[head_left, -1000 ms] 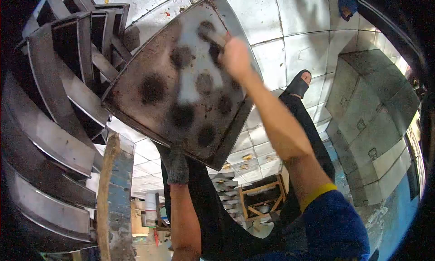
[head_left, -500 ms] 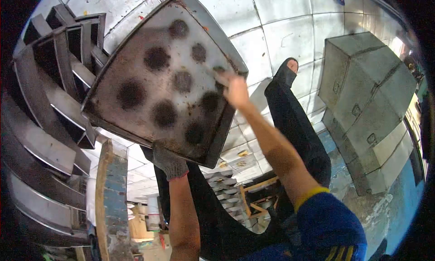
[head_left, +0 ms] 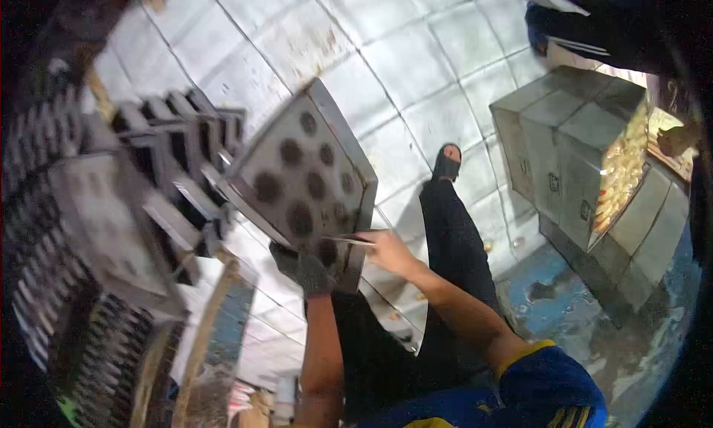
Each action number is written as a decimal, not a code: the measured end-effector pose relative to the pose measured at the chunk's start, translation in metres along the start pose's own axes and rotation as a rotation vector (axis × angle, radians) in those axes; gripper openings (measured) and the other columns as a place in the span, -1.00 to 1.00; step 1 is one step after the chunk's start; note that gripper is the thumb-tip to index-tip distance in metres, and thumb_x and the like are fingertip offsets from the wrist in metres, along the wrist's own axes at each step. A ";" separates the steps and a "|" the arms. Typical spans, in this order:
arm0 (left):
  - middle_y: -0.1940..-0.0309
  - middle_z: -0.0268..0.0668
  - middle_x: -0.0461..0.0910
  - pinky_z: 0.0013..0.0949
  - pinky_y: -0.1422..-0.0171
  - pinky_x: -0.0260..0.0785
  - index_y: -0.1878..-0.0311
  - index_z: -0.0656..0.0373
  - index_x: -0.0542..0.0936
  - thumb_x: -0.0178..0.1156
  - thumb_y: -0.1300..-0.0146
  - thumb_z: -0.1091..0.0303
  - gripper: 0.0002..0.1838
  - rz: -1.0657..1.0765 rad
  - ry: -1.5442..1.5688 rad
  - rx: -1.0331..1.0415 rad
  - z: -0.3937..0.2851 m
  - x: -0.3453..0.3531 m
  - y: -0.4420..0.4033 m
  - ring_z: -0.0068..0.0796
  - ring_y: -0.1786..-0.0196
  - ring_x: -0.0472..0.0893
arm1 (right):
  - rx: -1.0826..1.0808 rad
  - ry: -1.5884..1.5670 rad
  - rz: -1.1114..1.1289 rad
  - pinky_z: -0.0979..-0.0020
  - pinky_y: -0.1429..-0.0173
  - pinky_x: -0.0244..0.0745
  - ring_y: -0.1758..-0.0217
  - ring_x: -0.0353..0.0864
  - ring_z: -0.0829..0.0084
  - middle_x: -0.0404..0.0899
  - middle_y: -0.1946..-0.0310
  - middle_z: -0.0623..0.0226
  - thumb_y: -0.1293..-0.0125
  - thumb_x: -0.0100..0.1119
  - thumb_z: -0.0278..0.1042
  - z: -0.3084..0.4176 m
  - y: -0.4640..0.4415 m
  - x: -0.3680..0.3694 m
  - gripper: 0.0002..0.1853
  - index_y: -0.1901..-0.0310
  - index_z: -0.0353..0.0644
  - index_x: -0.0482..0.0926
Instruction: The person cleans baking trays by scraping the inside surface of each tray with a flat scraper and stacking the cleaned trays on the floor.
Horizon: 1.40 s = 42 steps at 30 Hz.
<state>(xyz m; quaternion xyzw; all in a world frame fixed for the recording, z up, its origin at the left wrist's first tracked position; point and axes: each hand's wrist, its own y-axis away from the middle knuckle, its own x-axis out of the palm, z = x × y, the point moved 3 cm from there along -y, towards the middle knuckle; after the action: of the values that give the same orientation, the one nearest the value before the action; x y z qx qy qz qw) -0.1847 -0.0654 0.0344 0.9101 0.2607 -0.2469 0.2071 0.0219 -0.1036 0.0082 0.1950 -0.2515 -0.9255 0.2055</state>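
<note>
A metal baking tray (head_left: 334,157) with several round dark patches is tilted up before me. My left hand (head_left: 307,270), in a dark grey glove, is closed on its lower edge, the fingers partly hidden. My bare right hand (head_left: 392,251) is closed around a thin, flat tool (head_left: 355,240) with a pale handle. Its dark end lies across the tray's lower right part, near a dark patch. Blur hides the tool's exact kind, and I cannot tell whether it touches the metal.
Many metal trays (head_left: 111,220) are stacked at the left. Large metal tins (head_left: 546,142) stand at the right, with yellowish pieces (head_left: 624,172) showing at an open side. Another person's dark-clothed leg (head_left: 587,38) is at the upper right. A worn wood-edged bench (head_left: 234,316) is below.
The tray now appears smaller and lower. My right hand has moved from its right side down to the lower right corner. The view has shifted, showing more tray stacks and another person's leg.
</note>
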 end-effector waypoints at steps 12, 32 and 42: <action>-0.35 0.06 0.45 -0.18 -0.53 0.23 -0.46 0.48 0.32 0.39 0.05 0.42 -0.08 -0.173 -0.148 0.712 -0.501 -0.266 0.131 -0.05 -0.37 0.45 | -0.302 -0.397 -0.497 0.30 0.05 0.54 0.28 0.68 0.30 0.72 0.34 0.10 -0.32 0.27 -0.48 0.333 0.099 -0.312 -0.74 -0.04 -0.23 0.71; -0.10 0.09 0.61 -0.08 -0.11 0.60 -0.32 0.58 0.41 0.42 -0.12 0.34 -0.25 -0.632 0.295 1.130 -0.509 -0.471 0.092 -0.05 0.01 0.69 | -0.685 -1.323 -1.125 0.23 -0.31 0.48 -0.10 0.67 0.08 0.66 -0.05 -0.04 -0.29 0.05 -0.65 0.792 0.140 -0.254 -0.45 -0.36 -0.32 0.42; 0.13 -0.03 0.65 -0.13 -0.08 0.57 -0.13 0.31 0.56 0.18 -0.33 0.39 -0.65 -0.479 0.772 0.558 -0.373 -0.641 -0.070 -0.16 0.10 0.64 | -0.500 -0.542 -0.852 0.37 -0.05 0.49 0.01 0.52 0.44 0.58 -0.07 0.13 -0.49 0.29 0.09 0.751 0.078 -0.089 -0.38 -0.25 -0.34 0.51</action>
<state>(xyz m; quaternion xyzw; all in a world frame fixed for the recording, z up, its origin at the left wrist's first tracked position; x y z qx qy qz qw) -0.5732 -0.0612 0.6695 0.8700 0.4431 0.0058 -0.2159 -0.2302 0.1666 0.6723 -0.0199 0.0328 -0.9751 -0.2183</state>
